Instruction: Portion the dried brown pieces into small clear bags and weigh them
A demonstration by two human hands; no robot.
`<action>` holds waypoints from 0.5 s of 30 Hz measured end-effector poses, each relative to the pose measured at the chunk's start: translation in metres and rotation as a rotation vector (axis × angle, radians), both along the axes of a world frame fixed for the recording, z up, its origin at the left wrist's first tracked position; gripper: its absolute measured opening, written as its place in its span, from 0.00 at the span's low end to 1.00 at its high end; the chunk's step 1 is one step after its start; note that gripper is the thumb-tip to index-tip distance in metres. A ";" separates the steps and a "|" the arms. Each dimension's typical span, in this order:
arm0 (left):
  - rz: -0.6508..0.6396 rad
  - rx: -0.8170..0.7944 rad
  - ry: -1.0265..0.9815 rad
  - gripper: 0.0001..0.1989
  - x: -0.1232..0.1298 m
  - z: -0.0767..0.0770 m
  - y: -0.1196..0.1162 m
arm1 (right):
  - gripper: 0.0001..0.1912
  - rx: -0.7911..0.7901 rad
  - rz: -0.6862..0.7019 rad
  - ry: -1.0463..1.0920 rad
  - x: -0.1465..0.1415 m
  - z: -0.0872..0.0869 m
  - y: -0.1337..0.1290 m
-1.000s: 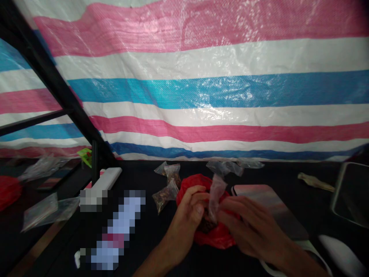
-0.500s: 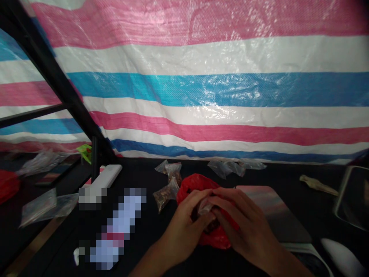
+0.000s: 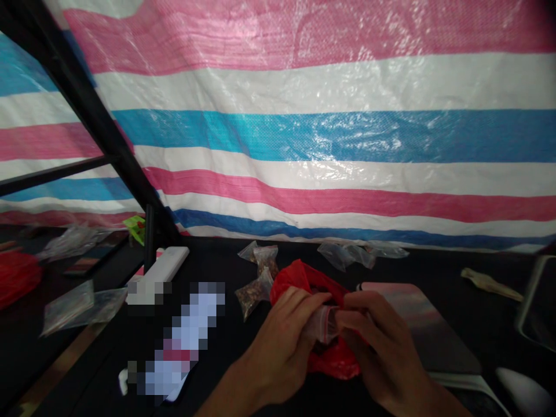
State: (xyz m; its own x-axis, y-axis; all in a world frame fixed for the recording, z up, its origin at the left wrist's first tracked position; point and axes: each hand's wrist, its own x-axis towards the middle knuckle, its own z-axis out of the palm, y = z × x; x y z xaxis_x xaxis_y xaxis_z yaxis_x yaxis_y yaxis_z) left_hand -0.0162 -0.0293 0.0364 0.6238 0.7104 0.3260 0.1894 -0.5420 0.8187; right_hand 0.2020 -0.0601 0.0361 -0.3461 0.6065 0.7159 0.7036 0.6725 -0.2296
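My left hand (image 3: 280,341) and my right hand (image 3: 382,341) pinch a small clear zip-top bag (image 3: 325,324) from either side, with dark contents possibly inside. Beneath them lies a crumpled red plastic bag (image 3: 334,362), partly hidden by my fingers. Left of my left hand, two small clear bags filled with a brown, chunky material (image 3: 252,296) lean together. Further back, crumpled empty clear plastic bags (image 3: 345,255) lie on the dark table top (image 3: 226,260).
A flat pink-and-grey pad (image 3: 428,327) lies right of my right hand. A white block (image 3: 165,266) and a pixelated, blurred object (image 3: 182,341) lie to the left. A black frame bar (image 3: 150,243) stands left, before a striped tarp (image 3: 330,136). A tan object (image 3: 490,284) lies right.
The small clear bag has gone from standing upright between my hands to lying sideways, its open end showing. My hands have drawn slightly apart, and the view has shifted a little.
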 end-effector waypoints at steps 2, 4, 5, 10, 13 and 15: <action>0.002 -0.026 -0.015 0.24 0.000 0.003 -0.001 | 0.10 -0.050 0.007 -0.044 0.000 0.002 -0.001; 0.000 -0.072 -0.050 0.25 0.001 0.003 -0.002 | 0.11 -0.075 0.027 -0.076 0.002 0.003 -0.001; 0.010 -0.106 -0.072 0.24 0.001 0.003 -0.001 | 0.12 -0.074 0.039 -0.087 0.003 0.003 -0.001; 0.113 -0.235 -0.211 0.12 0.004 -0.003 0.006 | 0.18 -0.072 0.064 -0.078 0.007 -0.003 -0.001; 0.287 -0.197 -0.260 0.13 0.001 -0.008 0.008 | 0.15 -0.131 -0.009 0.024 0.002 -0.005 0.002; 0.448 -0.121 -0.230 0.14 -0.002 -0.011 0.009 | 0.14 -0.203 -0.047 0.006 -0.004 -0.005 0.008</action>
